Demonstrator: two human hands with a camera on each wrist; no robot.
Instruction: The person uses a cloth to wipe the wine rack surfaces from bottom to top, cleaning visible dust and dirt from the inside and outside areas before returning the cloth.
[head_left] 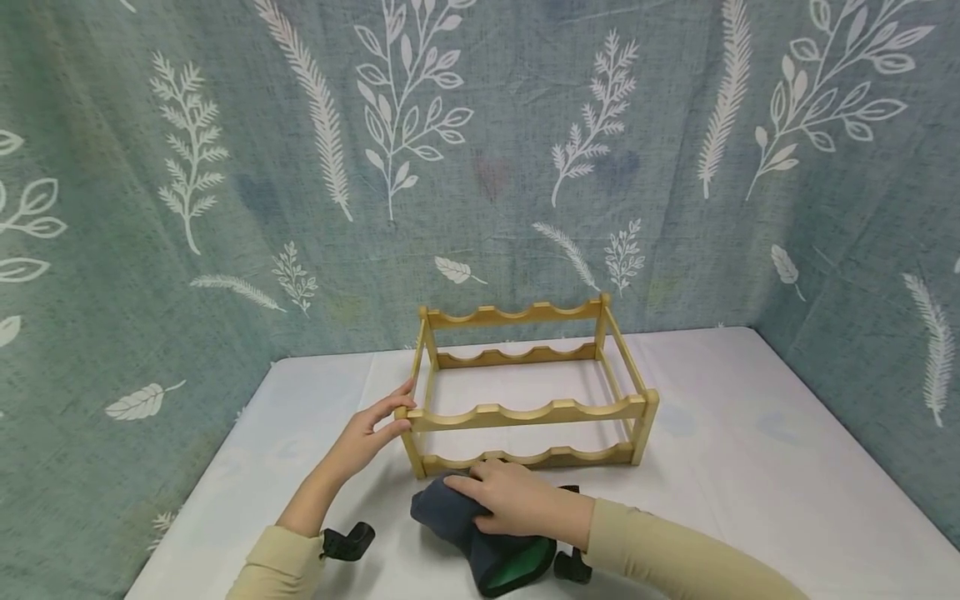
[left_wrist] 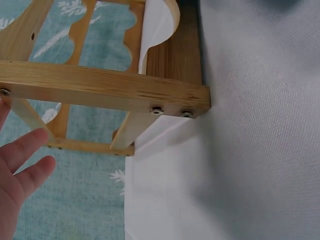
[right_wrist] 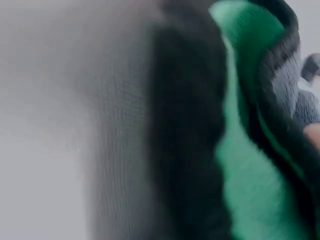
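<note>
A light wooden rack (head_left: 525, 414) with scalloped rails stands upright on the table. My left hand (head_left: 372, 427) grips its front left corner, with the thumb on the near side and fingers over the side rail. In the left wrist view, a few fingers (left_wrist: 31, 172) show beside the rack's end post (left_wrist: 105, 85). My right hand (head_left: 517, 498) holds a bunched dark blue cloth (head_left: 447, 510) in front of the rack, its green side and dark border folded into view. Close up in the right wrist view, the cloth's green side (right_wrist: 255, 185) shows, partly blurred.
A white cover (head_left: 727, 433) lies over the table. Behind and at both sides hangs a green-blue curtain (head_left: 495, 167) with white leaf prints. Black wrist devices (head_left: 348, 542) sit at both cuffs.
</note>
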